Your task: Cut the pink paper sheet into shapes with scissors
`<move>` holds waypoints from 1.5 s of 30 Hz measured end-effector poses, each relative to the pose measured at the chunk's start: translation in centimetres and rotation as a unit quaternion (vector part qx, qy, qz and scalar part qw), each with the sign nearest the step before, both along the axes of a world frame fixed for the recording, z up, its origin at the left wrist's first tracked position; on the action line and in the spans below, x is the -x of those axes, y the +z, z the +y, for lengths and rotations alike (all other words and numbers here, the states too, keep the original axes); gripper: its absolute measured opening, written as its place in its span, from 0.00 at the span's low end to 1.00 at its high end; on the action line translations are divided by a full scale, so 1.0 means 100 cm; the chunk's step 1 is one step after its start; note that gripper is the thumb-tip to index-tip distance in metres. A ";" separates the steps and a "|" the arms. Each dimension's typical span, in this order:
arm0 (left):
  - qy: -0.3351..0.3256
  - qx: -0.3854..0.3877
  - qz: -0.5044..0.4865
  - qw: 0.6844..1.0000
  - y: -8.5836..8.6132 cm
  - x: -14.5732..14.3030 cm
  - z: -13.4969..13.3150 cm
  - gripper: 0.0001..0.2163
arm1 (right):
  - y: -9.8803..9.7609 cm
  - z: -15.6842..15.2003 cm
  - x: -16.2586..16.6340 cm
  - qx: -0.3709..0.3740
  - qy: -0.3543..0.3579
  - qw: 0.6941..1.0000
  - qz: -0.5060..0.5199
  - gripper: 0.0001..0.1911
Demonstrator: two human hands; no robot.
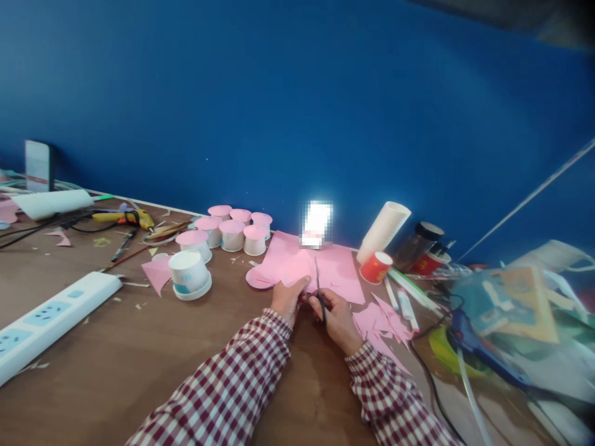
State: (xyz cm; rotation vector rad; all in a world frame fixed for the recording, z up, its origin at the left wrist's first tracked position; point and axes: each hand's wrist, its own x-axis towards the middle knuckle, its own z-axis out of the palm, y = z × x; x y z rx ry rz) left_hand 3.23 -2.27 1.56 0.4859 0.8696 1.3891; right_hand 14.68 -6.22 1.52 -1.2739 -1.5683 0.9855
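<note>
My left hand [288, 298] pinches the near edge of a pink paper sheet [297, 263] that lies on the brown table [139, 347]. My right hand [337, 319] is closed round the handles of dark scissors [318, 286]. The blades point away from me, over the pink paper right beside my left fingers. Both arms wear red and white checked sleeves. Pink paper offcuts [383, 322] lie just right of my right hand.
Several white cups with pink lids [232, 232] stand behind the paper, and one upturned white cup [189, 274] stands to the left. A white power strip [51, 316] lies at left, a yellow glue gun [123, 218] behind it. A stack of white cups [383, 230], a red cup [376, 267], pens and a blue glue gun [478, 347] crowd the right.
</note>
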 end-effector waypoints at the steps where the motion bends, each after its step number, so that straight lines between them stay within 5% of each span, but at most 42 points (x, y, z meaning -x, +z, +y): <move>1: 0.000 0.001 0.001 1.000 0.000 0.000 0.000 0.13 | 0.000 0.000 0.000 -0.001 -0.001 1.000 0.000 0.13; 45: -0.005 -0.019 0.012 1.000 -0.003 0.001 0.000 0.13 | -0.001 0.000 0.000 0.002 -0.005 1.000 -0.005 0.15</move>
